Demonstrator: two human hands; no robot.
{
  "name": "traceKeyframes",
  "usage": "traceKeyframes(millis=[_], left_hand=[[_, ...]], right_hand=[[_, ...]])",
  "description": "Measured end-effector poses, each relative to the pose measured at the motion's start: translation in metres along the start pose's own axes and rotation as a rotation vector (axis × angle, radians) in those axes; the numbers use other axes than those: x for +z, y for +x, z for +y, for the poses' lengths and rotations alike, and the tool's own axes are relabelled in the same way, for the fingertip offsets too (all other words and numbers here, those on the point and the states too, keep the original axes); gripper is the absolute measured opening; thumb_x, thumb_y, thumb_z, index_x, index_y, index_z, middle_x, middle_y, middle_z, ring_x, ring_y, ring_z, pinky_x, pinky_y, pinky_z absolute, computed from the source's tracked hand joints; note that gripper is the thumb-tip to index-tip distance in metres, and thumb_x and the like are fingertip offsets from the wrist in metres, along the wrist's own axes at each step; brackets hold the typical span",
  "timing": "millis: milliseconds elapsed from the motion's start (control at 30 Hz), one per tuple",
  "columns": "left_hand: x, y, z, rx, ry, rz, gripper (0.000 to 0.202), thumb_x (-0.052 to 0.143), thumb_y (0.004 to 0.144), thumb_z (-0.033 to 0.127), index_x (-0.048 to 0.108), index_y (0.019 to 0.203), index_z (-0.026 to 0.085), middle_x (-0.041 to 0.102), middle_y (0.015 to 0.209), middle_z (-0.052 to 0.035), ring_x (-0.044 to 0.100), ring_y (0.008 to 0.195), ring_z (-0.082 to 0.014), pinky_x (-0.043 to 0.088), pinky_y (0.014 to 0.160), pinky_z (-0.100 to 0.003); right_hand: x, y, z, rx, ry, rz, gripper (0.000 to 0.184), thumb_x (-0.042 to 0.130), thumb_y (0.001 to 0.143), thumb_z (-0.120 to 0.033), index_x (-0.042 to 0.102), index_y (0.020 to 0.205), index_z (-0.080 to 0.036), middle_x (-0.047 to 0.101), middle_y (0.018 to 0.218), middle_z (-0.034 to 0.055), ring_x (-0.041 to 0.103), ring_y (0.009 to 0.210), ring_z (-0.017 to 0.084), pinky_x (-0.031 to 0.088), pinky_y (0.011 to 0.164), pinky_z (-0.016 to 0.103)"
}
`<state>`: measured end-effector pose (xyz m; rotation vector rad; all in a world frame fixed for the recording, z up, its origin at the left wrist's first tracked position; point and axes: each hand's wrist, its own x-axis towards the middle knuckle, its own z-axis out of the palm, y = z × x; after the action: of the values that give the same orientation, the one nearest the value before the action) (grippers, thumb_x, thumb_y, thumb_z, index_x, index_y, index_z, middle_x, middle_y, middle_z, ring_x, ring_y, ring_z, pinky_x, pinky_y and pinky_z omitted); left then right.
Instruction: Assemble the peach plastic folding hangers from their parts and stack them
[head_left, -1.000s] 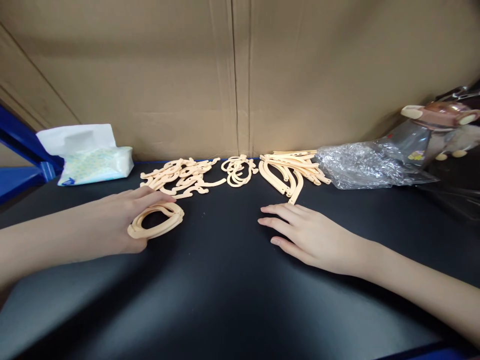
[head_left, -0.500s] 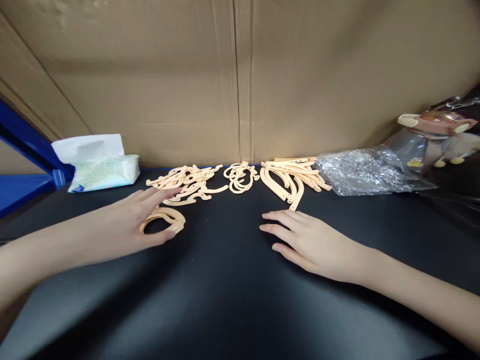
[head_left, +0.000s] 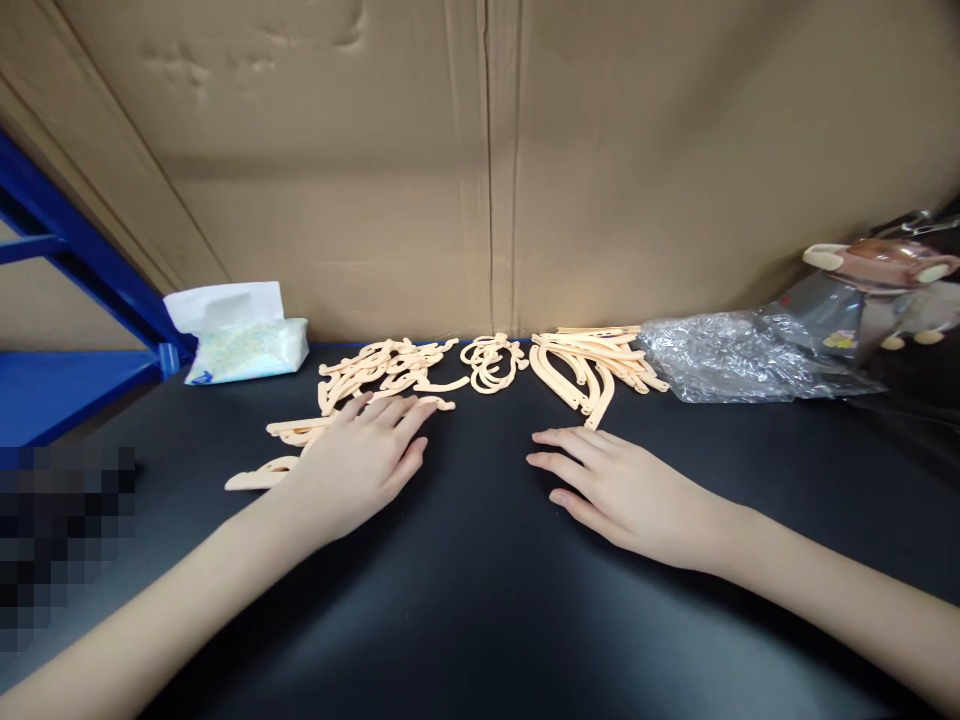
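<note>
My left hand (head_left: 364, 462) lies flat and open on the black table (head_left: 480, 600), fingers stretched toward a pile of cream hook-shaped plastic pieces (head_left: 382, 367). Just left of that hand lie the stacked cream loop pieces (head_left: 274, 452), partly hidden behind it. My right hand (head_left: 626, 483) rests flat and open, holding nothing, its fingertips just short of a pile of long curved cream pieces (head_left: 589, 362). A small heap of cream rings (head_left: 493, 362) sits between the two piles.
A cardboard wall (head_left: 487, 170) closes the back. A tissue pack (head_left: 238, 333) lies at the back left beside a blue shelf frame (head_left: 67, 290). Crumpled clear plastic bags (head_left: 727, 355) and a brown toy figure (head_left: 881, 265) sit at the back right.
My left hand let go of the stacked loop pieces and moved right and forward, now flat beside them. The right hand has barely moved. The view shifted slightly.
</note>
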<state>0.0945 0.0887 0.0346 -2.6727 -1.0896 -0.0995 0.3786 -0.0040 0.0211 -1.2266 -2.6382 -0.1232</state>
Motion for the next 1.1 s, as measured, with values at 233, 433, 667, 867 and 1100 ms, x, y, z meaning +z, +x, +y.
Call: traceKeyframes(millis=[233, 433, 667, 867, 1100], left_hand=[[-0.019, -0.006, 0.033, 0.21, -0.205, -0.01, 0.045, 0.03, 0.101, 0.03, 0.038, 0.145, 0.021, 0.048, 0.146, -0.0071, 0.046, 0.132, -0.0237, 0.035, 0.111, -0.046], [-0.014, 0.013, 0.007, 0.107, 0.034, 0.03, 0.045, 0.034, 0.098, 0.023, 0.046, 0.139, 0.014, 0.049, 0.143, -0.0124, 0.045, 0.132, -0.0284, 0.037, 0.108, -0.045], [-0.003, 0.059, -0.024, 0.122, 0.158, 0.0, 0.039, 0.042, 0.091, 0.015, 0.053, 0.129, 0.012, 0.065, 0.119, -0.0152, 0.059, 0.108, -0.0289, 0.042, 0.093, -0.042], [-0.006, 0.07, -0.016, 0.193, 0.219, -0.012, 0.029, 0.045, 0.085, 0.006, 0.059, 0.109, 0.015, 0.068, 0.102, -0.013, 0.061, 0.098, -0.027, 0.04, 0.084, -0.038], [-0.016, 0.06, -0.008, 0.194, 0.199, 0.061, 0.02, 0.045, 0.09, 0.012, 0.06, 0.104, 0.013, 0.067, 0.095, -0.0113, 0.061, 0.09, -0.027, 0.04, 0.08, -0.037]], right_hand=[[-0.002, 0.002, -0.001, -0.012, 0.005, 0.029, 0.032, 0.047, 0.097, -0.023, 0.059, 0.125, -0.01, 0.059, 0.128, 0.0176, 0.058, 0.117, 0.028, 0.052, 0.097, 0.047], [-0.003, 0.002, -0.002, -0.015, 0.003, 0.005, 0.031, 0.046, 0.097, -0.021, 0.059, 0.123, -0.01, 0.059, 0.128, 0.0172, 0.057, 0.119, 0.028, 0.052, 0.098, 0.047], [-0.003, 0.001, -0.003, 0.039, 0.055, 0.018, 0.04, 0.046, 0.097, -0.023, 0.046, 0.134, -0.006, 0.059, 0.13, 0.0176, 0.056, 0.12, 0.028, 0.051, 0.099, 0.046], [-0.004, 0.002, -0.003, 0.021, 0.071, 0.013, 0.043, 0.044, 0.098, -0.023, 0.043, 0.14, -0.012, 0.057, 0.133, 0.0144, 0.055, 0.122, 0.027, 0.051, 0.099, 0.048], [-0.004, 0.003, -0.003, 0.016, 0.052, 0.006, 0.042, 0.043, 0.098, -0.023, 0.046, 0.139, -0.012, 0.058, 0.131, 0.0149, 0.056, 0.12, 0.027, 0.052, 0.098, 0.047]])
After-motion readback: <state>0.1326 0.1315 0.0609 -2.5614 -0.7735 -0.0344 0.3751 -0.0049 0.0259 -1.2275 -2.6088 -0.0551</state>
